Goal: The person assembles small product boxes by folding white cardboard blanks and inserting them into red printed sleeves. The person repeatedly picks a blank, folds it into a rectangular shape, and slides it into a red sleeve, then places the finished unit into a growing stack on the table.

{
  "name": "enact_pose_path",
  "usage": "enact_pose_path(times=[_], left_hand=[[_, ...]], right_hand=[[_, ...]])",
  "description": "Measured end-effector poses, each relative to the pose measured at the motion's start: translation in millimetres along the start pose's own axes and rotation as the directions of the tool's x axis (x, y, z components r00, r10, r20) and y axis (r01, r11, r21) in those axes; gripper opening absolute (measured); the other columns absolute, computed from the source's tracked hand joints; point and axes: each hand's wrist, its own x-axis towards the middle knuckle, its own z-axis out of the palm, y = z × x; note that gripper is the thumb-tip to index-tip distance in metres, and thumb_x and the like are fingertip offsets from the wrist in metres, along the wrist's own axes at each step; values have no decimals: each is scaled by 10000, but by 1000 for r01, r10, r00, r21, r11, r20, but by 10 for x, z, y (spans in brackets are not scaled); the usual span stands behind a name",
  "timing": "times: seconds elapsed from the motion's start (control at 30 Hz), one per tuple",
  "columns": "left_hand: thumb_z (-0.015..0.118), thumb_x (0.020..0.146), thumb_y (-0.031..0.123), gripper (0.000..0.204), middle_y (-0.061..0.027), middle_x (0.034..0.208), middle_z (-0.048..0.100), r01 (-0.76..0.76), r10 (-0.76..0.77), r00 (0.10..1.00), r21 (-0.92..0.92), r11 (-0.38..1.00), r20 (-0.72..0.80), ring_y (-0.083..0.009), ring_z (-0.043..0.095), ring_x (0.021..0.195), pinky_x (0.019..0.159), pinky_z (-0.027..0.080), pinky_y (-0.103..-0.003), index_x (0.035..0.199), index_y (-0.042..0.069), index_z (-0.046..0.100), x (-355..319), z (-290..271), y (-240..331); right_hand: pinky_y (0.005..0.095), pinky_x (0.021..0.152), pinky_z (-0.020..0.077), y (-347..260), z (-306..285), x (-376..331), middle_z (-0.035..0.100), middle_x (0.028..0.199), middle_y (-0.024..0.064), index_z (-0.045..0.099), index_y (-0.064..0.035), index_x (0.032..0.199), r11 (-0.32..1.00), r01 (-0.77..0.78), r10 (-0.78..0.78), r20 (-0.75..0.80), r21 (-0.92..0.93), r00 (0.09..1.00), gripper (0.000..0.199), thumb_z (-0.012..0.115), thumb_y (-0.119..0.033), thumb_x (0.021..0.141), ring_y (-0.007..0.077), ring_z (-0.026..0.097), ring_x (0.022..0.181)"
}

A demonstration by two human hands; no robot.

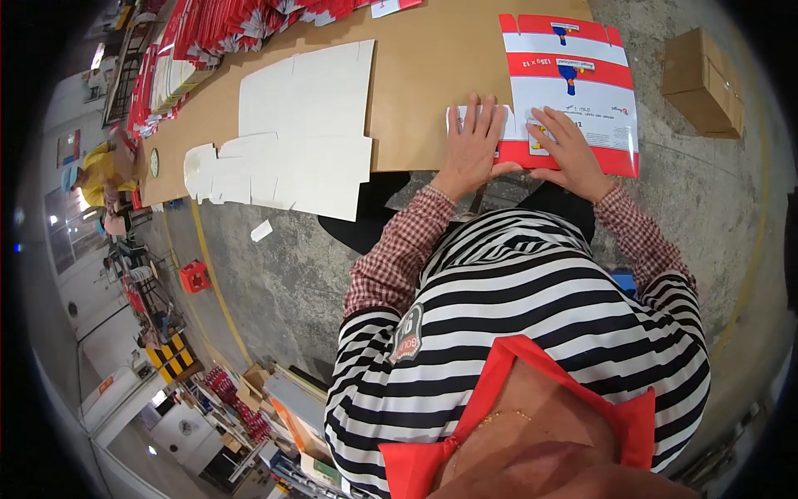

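Observation:
A flat red and white printed carton blank (611, 91) lies at the right end of the table, along its near edge. My left hand (474, 145) rests on a narrow white and red flap at the blank's left side, fingers stretched out and nearly straight. Flat on the blank's lower part is my right hand (569, 154), its fingers extended and the thumb pointing toward the left hand. The thumbs lie close to each other near the front edge. Neither hand grips anything. What is under the palms is hidden.
Plain white card sheets (307, 104) with slits overhang the brown table's (432, 66) near edge, left of my hands. Many red and white folded cartons (229, 29) are piled at the back left. A brown cardboard box (702, 83) stands at right. A person in yellow (104, 179) is far left.

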Motion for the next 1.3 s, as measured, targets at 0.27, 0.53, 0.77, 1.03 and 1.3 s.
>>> enact_pose_path(times=[0.27, 0.53, 0.77, 1.03, 1.3], left_hand=[[570, 917, 472, 678, -234, 1548, 288, 152, -150, 988, 96, 984, -34, -461, 274, 1402, 1070, 241, -645, 1477, 125, 409, 298, 71, 100], [486, 942, 131, 586, -290, 1555, 218, 274, -343, 916, -302, 913, -206, -524, 182, 1419, 1154, 161, -596, 1502, 50, 332, 423, 220, 157], [529, 955, 139, 625, -288, 1575, 172, 102, -427, 808, -617, 780, -406, -471, 121, 1468, 1191, 112, -534, 1508, -3, 275, 263, -143, 512], [803, 768, 369, 687, -167, 1274, 513, 677, -654, 654, -92, 730, -379, -382, 416, 1259, 1061, 299, -505, 1304, 40, 526, -1558, -831, -700], [791, 745, 218, 601, -145, 1217, 543, 646, -607, 754, 122, 753, -251, -361, 503, 1154, 960, 396, -479, 1279, 73, 556, -2020, -655, -989]], right_hand=[[469, 1123, 327, 327, -45, -345, 492, 1413, 160, 596, -104, 1300, 976, -170, 122, -305, -133, 944, 471, 701, -155, 843, 353, 431, 1334], [350, 1020, 447, 202, -79, -612, 478, 1411, 80, 353, -61, 1460, -106, 195, 872, -3, 975, 490, 550, 605, -142, 978, 182, 503, 1253], [363, 1083, 384, 591, -135, 111, 456, 1422, 129, 319, 12, 1459, 400, -275, 524, 28, 874, 851, 636, 629, -65, 909, 190, 474, 1266], [277, 719, 554, 2698, -948, 1652, 689, 1105, 85, 503, -9, 1385, 667, -326, 472, -42, 670, 881, 590, 642, 17, 813, 128, 663, 823], [361, 771, 540, 2262, 285, 4412, 717, 1041, 115, 630, -87, 1283, 783, -496, 600, -248, 376, 760, 418, 655, -147, 870, 183, 677, 908]])
